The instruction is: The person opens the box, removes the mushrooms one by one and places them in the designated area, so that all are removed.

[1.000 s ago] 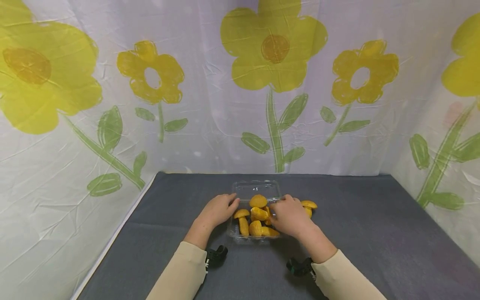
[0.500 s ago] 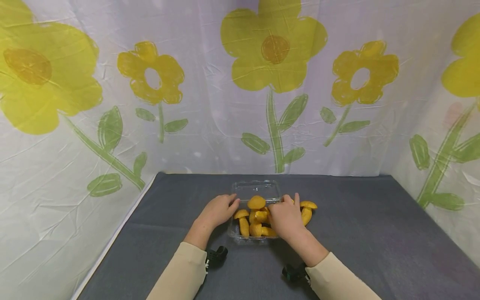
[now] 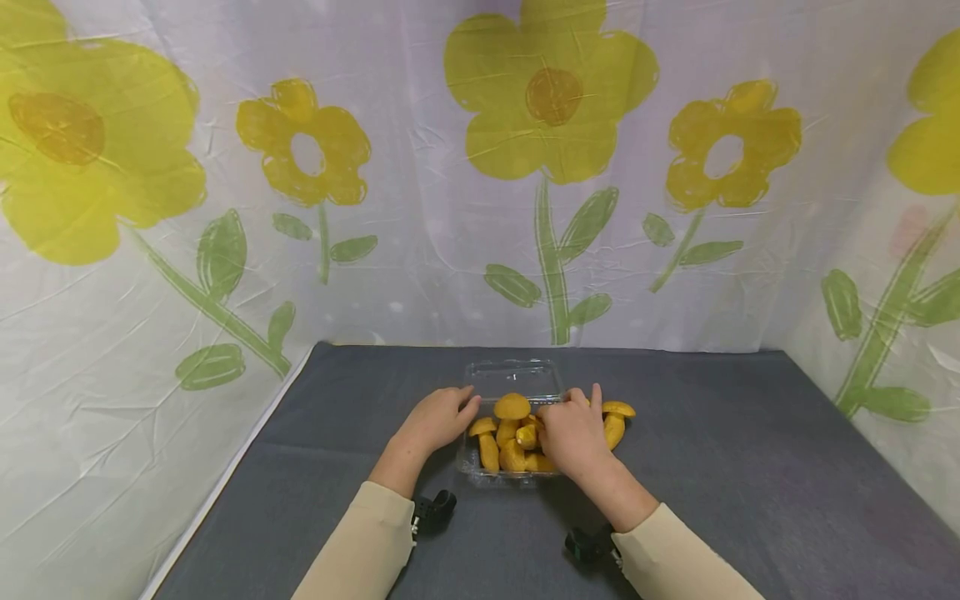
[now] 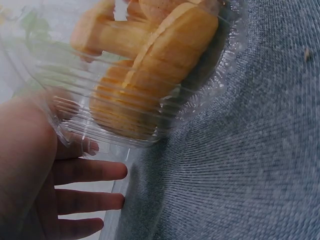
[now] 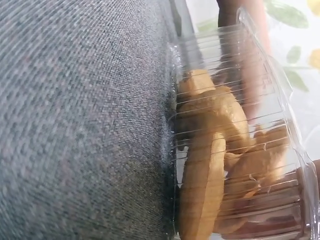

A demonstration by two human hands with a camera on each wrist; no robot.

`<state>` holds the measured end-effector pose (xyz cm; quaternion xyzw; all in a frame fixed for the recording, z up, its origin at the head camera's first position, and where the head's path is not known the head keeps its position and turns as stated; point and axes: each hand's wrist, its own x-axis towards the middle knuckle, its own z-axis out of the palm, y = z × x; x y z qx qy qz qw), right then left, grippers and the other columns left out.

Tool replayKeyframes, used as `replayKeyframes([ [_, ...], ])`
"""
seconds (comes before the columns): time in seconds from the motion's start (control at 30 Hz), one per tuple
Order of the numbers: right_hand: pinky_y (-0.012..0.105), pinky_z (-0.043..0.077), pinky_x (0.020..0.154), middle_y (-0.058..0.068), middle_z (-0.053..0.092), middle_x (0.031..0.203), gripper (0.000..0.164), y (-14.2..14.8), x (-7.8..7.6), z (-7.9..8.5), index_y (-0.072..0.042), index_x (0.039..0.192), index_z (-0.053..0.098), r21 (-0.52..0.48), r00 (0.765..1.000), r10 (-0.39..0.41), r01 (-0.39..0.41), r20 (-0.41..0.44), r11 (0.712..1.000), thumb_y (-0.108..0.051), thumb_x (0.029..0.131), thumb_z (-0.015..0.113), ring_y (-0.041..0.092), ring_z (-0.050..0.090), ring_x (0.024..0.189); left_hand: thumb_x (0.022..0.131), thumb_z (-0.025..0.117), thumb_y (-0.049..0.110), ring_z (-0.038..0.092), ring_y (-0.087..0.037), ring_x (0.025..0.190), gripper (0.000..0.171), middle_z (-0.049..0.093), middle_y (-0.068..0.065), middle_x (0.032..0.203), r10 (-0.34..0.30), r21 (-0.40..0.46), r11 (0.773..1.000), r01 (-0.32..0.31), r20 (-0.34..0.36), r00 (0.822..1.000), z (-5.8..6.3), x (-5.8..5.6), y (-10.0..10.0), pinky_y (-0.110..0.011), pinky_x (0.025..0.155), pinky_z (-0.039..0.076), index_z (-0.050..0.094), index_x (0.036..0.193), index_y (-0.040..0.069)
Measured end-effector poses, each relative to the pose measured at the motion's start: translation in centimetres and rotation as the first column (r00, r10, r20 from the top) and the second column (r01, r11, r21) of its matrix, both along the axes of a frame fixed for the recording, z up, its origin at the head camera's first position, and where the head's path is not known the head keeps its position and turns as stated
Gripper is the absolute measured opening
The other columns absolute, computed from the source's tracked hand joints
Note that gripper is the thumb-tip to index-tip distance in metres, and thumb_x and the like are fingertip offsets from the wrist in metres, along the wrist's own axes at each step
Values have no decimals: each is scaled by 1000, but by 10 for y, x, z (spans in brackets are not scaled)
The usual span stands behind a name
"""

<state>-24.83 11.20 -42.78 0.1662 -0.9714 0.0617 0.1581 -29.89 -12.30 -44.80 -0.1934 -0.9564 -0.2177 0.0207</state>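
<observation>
A clear plastic clamshell box (image 3: 472, 475) with its lid (image 3: 513, 379) folded back holds several yellow-orange mushrooms (image 3: 512, 407). My left hand (image 3: 437, 421) rests at the box's left side, thumb by the rim; in the left wrist view its other fingers (image 4: 90, 170) stretch out straight beside the wall. Over the box's right part, my right hand (image 3: 576, 435) pinches a mushroom (image 3: 527, 437) whose stem end faces me; its fingertips are hidden, and one finger points up. Through the ribbed wall in the right wrist view, mushrooms (image 5: 202, 185) lie inside.
Another mushroom (image 3: 615, 427) lies just right of the box, partly behind my right hand. Dark grey cloth (image 3: 712, 483) covers the table. A white curtain (image 3: 420, 250) with printed yellow flowers surrounds its back and sides.
My right hand shifted slightly left and now has a finger raised. The mushroom at its fingertips has turned its stem end towards me; neighbouring mushrooms shifted a little. The left hand stayed put.
</observation>
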Motion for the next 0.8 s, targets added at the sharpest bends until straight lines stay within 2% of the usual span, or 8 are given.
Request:
replayKeyframes([
  [0.2, 78, 25, 111, 2, 75, 80, 9, 3, 0, 3, -18, 97, 84, -53, 1000, 23, -23, -8, 998, -14, 91, 78, 39, 62, 106, 111, 47, 35, 57, -35, 130, 51, 58, -17, 145, 0, 7, 1000, 0, 0, 1000, 0, 1, 0, -53, 107, 48, 55, 148, 0],
  [0.5, 80, 23, 110, 3, 76, 82, 13, 6, 1, 9, -15, 98, 84, -107, 999, 45, -43, 17, 993, -10, 91, 74, 39, 63, 102, 111, 46, 36, 57, -35, 130, 52, 58, -17, 145, -4, 2, 1000, 4, -1, 1000, 0, 1, -1, -53, 108, 48, 54, 148, 0],
  [0.8, 80, 17, 112, 0, 75, 83, 13, 10, -1, 14, -16, 95, 83, -133, 997, 66, -61, 33, 989, -10, 90, 73, 34, 63, 97, 111, 46, 36, 57, -35, 131, 52, 58, -17, 145, 7, -2, 1000, -7, 6, 1000, 1, 0, 0, -53, 108, 47, 55, 148, 1],
])
